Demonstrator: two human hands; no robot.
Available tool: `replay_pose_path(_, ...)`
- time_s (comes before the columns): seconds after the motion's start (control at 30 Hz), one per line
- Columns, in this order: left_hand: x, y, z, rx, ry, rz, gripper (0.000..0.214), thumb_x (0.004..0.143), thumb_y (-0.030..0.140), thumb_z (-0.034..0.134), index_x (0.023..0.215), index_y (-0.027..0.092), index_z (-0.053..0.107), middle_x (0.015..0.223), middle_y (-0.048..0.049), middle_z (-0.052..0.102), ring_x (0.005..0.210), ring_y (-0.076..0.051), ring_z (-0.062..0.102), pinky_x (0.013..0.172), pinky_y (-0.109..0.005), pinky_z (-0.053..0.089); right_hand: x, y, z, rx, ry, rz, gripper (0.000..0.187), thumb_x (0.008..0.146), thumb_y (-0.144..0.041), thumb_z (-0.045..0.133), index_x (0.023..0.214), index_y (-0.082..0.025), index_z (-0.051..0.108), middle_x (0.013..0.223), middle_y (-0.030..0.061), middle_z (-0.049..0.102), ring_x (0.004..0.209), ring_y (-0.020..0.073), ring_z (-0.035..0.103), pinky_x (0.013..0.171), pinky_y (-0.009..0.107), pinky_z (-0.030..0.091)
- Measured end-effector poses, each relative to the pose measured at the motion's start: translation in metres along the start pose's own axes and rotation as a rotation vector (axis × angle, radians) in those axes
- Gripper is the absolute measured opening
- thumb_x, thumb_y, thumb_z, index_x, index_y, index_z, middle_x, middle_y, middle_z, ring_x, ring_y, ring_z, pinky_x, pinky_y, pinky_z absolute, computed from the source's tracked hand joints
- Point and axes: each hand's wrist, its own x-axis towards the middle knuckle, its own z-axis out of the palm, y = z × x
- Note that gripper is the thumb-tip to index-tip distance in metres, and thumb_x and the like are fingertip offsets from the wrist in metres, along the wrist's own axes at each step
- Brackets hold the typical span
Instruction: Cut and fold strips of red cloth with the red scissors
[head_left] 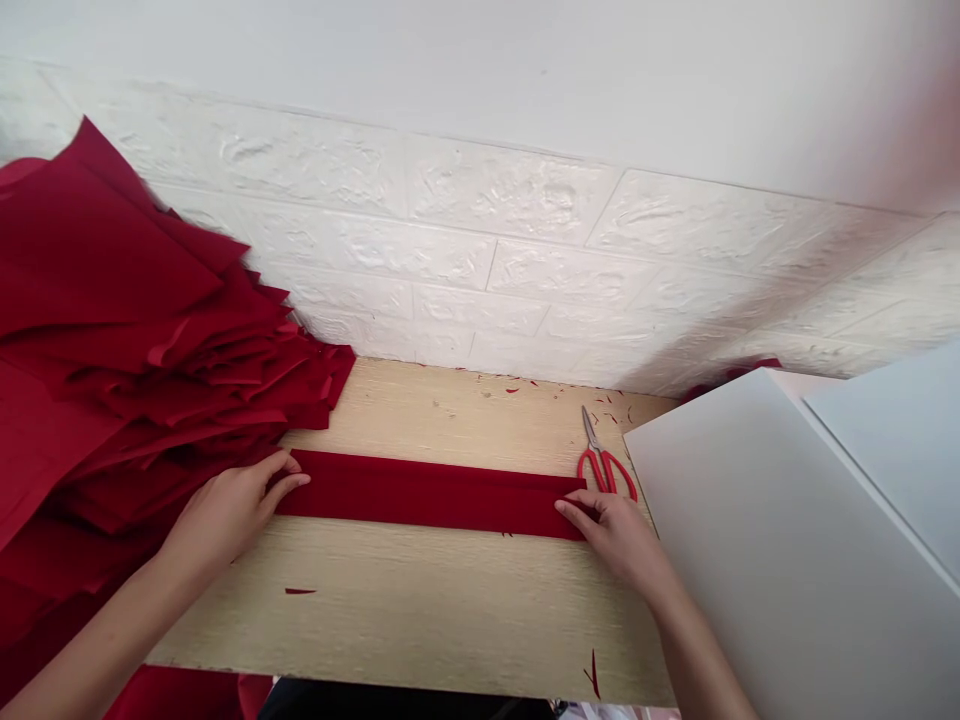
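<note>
A long folded strip of dark red fabric lies flat across the light wooden table. My left hand rests on the strip's left end, fingers curled over its edge. At the right end my right hand pinches the strip between fingertips and thumb. Red-handled scissors lie on the table just behind my right hand, blades pointing toward the wall.
A big heap of red fabric pieces fills the left side and hangs over the table edge. A white board or box stands at the right. A white brick-pattern wall runs behind. Small red scraps dot the table.
</note>
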Motion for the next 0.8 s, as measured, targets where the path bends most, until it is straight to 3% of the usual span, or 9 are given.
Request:
replay_pose_path(0.17,-0.008,0.012,0.005,0.067,-0.003,-0.039,0.037,0.096,0.048,0.03,0.1,0.025,0.059,0.104,-0.0048,0.076,0.083,-0.024,0.072,0.065,-0.029,0.043,-0.008,0.007,0.011,-0.171,0.221,-0.141,0.036,0.096,-0.045,0.045,0.089,-0.025,0.074,0.093,0.0071,0.078,0.077,0.0246,0.071,0.066,0.035,0.052)
replay_pose_path(0.27,-0.015,0.019,0.004,0.084,0.023,-0.073,0.037,0.099,0.043,0.027,0.101,0.024,0.058,0.111,-0.0058,0.074,0.083,-0.023,0.072,0.062,-0.029,0.042,-0.015,0.013,0.019,-0.209,0.271,-0.202,0.037,0.099,-0.044,0.042,0.089,-0.025,0.071,0.092,0.0067,0.077,0.077,0.0228,0.072,0.065,0.033,0.051)
replay_pose_path(0.47,-0.02,0.028,0.0,0.206,0.001,-0.149,0.042,0.102,0.042,0.022,0.106,0.023,0.059,0.105,-0.0109,0.074,0.072,-0.027,0.07,0.056,-0.032,0.039,-0.015,0.015,0.031,-0.28,0.344,-0.093,0.039,0.1,-0.046,0.04,0.088,-0.023,0.069,0.069,0.0052,0.073,0.057,0.022,0.067,0.053,0.03,0.043)
replay_pose_path(0.8,-0.014,0.039,-0.006,0.291,-0.054,-0.186,0.042,0.103,0.04,0.023,0.111,0.02,0.058,0.102,-0.0125,0.075,0.073,-0.027,0.071,0.056,-0.03,0.038,-0.012,0.01,0.039,-0.337,0.349,0.081,0.035,0.098,-0.048,0.045,0.096,-0.024,0.07,0.076,0.0069,0.076,0.064,0.0253,0.069,0.056,0.031,0.042)
